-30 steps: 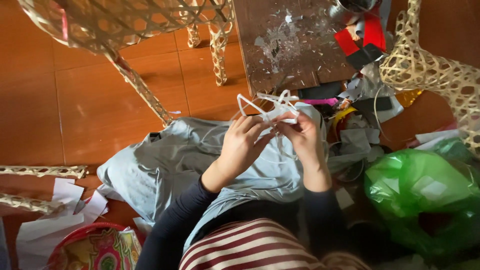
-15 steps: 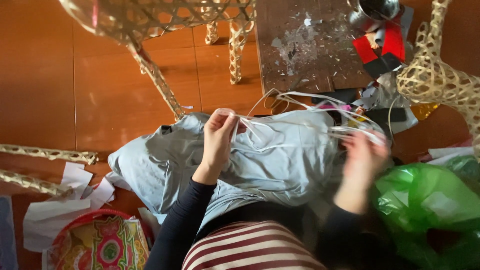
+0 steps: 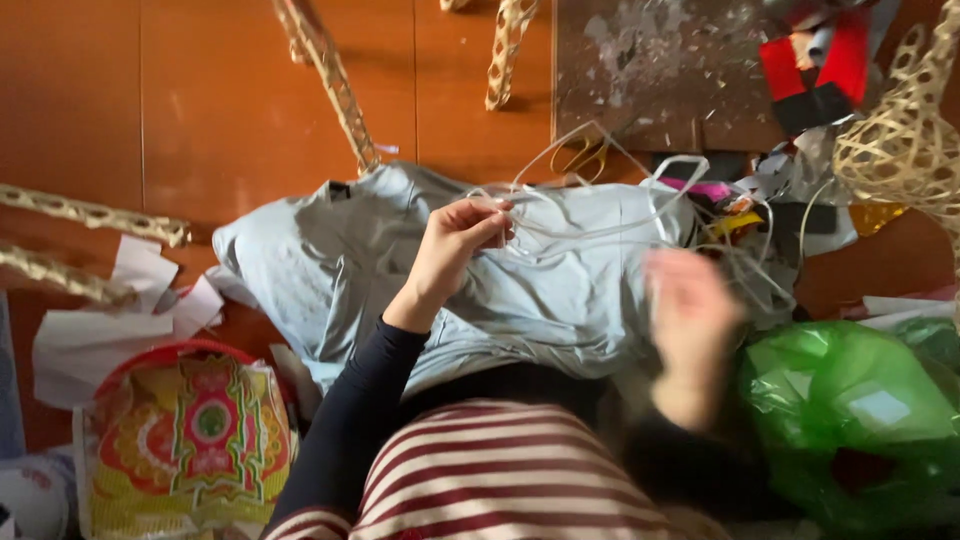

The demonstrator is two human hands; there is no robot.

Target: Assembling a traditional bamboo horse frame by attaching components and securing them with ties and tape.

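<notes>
Warm even light, motion-blurred right hand [image 3: 692, 325]

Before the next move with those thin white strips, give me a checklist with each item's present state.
1. Left hand has hold of the white strips: ok, fingers pinch them by one end.
2. Right hand has a grip on the strips: cannot tell, it is blurred.
3. Strips free of tangles: not ok, they loop and cross over the pale blue cloth.
4. Strips clear of the clutter at the right: not ok, some run in among the coloured scraps.
5. Woven frame clear of the strips: cannot tell, the strip ends near it are too thin to follow.
</notes>
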